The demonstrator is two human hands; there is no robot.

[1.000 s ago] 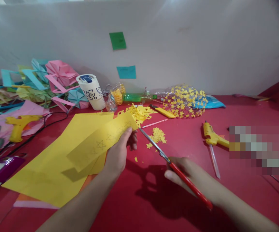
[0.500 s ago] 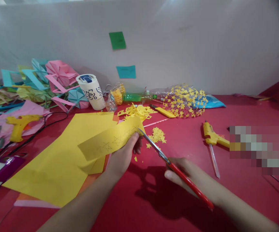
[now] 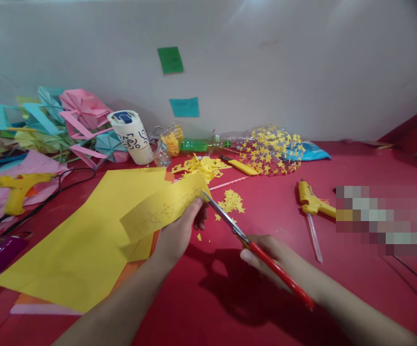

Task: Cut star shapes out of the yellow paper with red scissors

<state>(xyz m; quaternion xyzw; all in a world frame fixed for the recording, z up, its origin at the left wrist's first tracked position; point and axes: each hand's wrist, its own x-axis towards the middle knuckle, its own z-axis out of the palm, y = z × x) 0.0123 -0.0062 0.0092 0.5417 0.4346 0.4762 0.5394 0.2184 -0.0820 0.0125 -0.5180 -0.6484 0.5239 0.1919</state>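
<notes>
My left hand (image 3: 183,226) pinches the right end of a yellow paper strip (image 3: 146,209) with several stars drawn on it in dark line. Red-handled scissors (image 3: 242,234) are gripped in my right hand (image 3: 266,259), their blades pointing up and left. The blade tips meet the strip at a drawn star close to my left thumb. Just beyond the blades lies a small heap of cut yellow stars (image 3: 232,201). Under the strip, large yellow sheets (image 3: 74,240) lie on orange and pink paper. My right fingers are partly hidden behind the red handle.
Yellow paper scraps (image 3: 203,166), a yellow box cutter (image 3: 244,167) and a star-covered clear wrap (image 3: 273,149) lie at the back. Yellow glue guns rest at left (image 3: 22,190) and right (image 3: 312,202). A white cup (image 3: 132,139) stands beside folded paper pieces (image 3: 82,108).
The whole view has shifted slightly, so things appear a little further left. Both hands keep their grips, and the scissor tips remain at the strip's right end.
</notes>
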